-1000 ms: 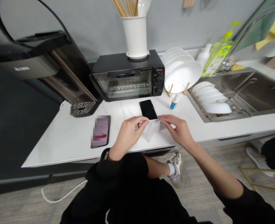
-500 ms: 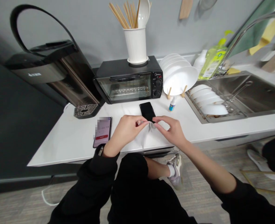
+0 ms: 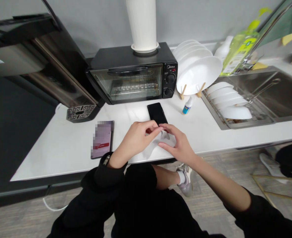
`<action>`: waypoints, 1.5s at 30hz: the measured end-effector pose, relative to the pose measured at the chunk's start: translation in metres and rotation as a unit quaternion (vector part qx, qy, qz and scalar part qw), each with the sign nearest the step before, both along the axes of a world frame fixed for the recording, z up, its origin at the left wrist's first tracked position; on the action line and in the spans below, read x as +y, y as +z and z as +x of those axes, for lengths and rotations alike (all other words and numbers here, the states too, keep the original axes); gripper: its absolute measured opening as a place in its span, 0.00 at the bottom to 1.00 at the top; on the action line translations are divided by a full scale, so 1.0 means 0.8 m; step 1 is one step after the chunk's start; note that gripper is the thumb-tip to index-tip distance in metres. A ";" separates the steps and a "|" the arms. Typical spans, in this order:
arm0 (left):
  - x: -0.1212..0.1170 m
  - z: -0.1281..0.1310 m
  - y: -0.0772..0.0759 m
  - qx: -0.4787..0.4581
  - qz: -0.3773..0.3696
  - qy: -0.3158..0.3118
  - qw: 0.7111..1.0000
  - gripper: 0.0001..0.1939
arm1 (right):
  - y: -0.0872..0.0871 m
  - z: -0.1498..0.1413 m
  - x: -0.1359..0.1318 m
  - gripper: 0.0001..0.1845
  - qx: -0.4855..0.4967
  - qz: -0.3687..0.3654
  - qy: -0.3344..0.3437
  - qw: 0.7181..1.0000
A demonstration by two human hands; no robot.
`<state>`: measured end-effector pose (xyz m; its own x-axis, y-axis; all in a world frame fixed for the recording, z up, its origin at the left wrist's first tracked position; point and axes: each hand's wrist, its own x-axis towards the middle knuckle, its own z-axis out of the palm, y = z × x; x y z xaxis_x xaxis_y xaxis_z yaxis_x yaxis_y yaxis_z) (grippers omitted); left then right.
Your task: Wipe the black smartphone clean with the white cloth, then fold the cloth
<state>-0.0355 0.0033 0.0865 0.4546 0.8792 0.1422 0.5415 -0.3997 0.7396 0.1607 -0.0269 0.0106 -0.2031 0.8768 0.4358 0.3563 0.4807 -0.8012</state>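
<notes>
My left hand [image 3: 136, 137] and my right hand [image 3: 178, 145] meet over the front of the white counter [image 3: 61, 148], both pinching a small white cloth [image 3: 158, 143] that hangs bunched between them. Their fingertips touch just in front of a black phone [image 3: 157, 113] lying face up with a dark screen. A second phone [image 3: 101, 138] with a lit screen lies to the left of my left hand. A small white dropper bottle with a blue label [image 3: 187, 106] stands to the right of the black phone.
A black toaster oven [image 3: 133, 77] with a white utensil holder [image 3: 142, 26] on top stands at the back. A dark appliance [image 3: 49, 66] fills the left. White plates [image 3: 198, 71] stand in a rack, bowls [image 3: 231, 104] drain beside the sink [image 3: 272, 96]. A green soap bottle [image 3: 240, 49] stands behind.
My hands have drawn together, gathering the cloth from a spread sheet into a bunch. The view has moved closer and lower over the counter.
</notes>
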 end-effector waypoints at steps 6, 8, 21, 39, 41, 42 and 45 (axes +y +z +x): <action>0.004 -0.008 -0.012 -0.030 -0.031 0.075 0.996 0.13 | -0.015 0.002 0.000 0.20 0.013 -0.038 0.008 0.999; 0.003 -0.014 -0.011 -0.034 -0.067 0.065 0.995 0.12 | -0.015 0.010 -0.003 0.19 0.028 -0.043 0.001 0.999; -0.034 0.001 0.008 -0.019 -0.134 0.031 0.990 0.15 | -0.016 -0.004 -0.058 0.14 0.051 -0.007 -0.048 0.998; -0.007 -0.034 0.014 0.051 -0.119 -0.006 0.992 0.08 | -0.008 0.059 -0.003 0.09 0.006 0.029 -0.057 0.998; 0.001 -0.035 0.023 0.054 0.002 -0.017 0.998 0.08 | 0.005 0.059 0.011 0.08 0.017 0.044 -0.062 0.997; 0.004 -0.035 0.028 0.045 0.066 -0.021 0.997 0.08 | 0.013 0.060 0.016 0.08 0.022 0.053 -0.064 0.996; 0.001 -0.037 0.038 0.024 0.191 -0.025 0.981 0.04 | 0.035 0.068 0.018 0.05 0.028 0.087 -0.055 0.994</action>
